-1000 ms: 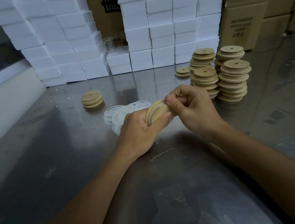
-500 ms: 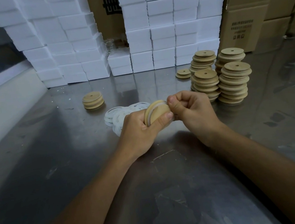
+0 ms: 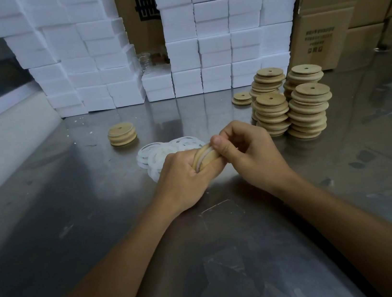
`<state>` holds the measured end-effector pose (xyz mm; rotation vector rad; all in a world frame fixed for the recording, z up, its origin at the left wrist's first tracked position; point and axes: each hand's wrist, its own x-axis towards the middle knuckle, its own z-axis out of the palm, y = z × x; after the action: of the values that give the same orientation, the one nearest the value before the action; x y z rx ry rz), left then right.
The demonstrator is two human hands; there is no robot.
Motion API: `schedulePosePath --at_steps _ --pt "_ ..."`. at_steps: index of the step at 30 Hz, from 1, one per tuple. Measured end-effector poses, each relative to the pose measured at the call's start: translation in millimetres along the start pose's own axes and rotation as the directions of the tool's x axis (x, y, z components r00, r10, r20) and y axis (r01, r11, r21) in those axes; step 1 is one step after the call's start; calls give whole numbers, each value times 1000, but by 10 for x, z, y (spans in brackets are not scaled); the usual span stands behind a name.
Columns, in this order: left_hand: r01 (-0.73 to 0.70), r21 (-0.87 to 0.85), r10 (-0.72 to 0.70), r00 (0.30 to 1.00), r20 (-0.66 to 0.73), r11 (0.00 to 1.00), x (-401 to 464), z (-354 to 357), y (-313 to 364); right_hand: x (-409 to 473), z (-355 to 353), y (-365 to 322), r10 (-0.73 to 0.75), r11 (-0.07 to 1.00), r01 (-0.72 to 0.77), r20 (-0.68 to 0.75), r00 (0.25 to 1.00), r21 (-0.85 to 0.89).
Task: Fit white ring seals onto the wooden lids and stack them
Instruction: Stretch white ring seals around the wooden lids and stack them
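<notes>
Your left hand (image 3: pixel 183 175) grips a wooden lid (image 3: pixel 206 158) held on edge above the steel table (image 3: pixel 73 216), fingers curled behind it and thumb lying along its near face. A white ring (image 3: pixel 203 154) shows as a pale band around the lid's rim, seated between its two wooden layers as far as the view shows. Your right hand (image 3: pixel 249 156) meets the lid from 3 o'clock – its thumb presses at the top edge of the lid on the ring, and the other fingers are curled in above the palm; whether they also touch the lid you cannot tell from here. Just behind your left hand, toward 11 o'clock, lies a loose pile of rings (image 3: pixel 165 150), overlapping flat on the table. Further out at 10 o'clock sits a short stack (image 3: pixel 122 133) of lids with a pale band in its groove. At 1 o'clock stand four tall stacks of lids (image 3: pixel 292 104), close together and leaning a little, each top lid showing a small centre hole – and just left of them a low pair of lids (image 3: pixel 242 98). Along the far edge rise walls of white foam blocks (image 3: pixel 211 33), with cardboard boxes (image 3: pixel 338 22) behind and at 2 o'clock.
</notes>
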<state>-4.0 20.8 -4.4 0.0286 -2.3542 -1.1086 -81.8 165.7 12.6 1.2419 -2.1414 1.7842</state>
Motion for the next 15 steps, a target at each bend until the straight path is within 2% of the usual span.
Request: schedulePosePath --at_steps 4,8,12,15 --pt "16 -52 -18 1000 -24 998 2 4 15 37 48 -14 103 980 -92 -53 993 175" --pt "31 -76 -34 998 -45 997 3 12 29 39 73 -6 169 951 -145 -67 983 271" --pt "31 -113 -37 998 -47 993 6 -2 43 37 47 6 177 935 -156 -38 983 318" --pt "29 -151 -40 997 -67 988 11 -9 55 20 16 26 200 938 -191 -4 980 290"
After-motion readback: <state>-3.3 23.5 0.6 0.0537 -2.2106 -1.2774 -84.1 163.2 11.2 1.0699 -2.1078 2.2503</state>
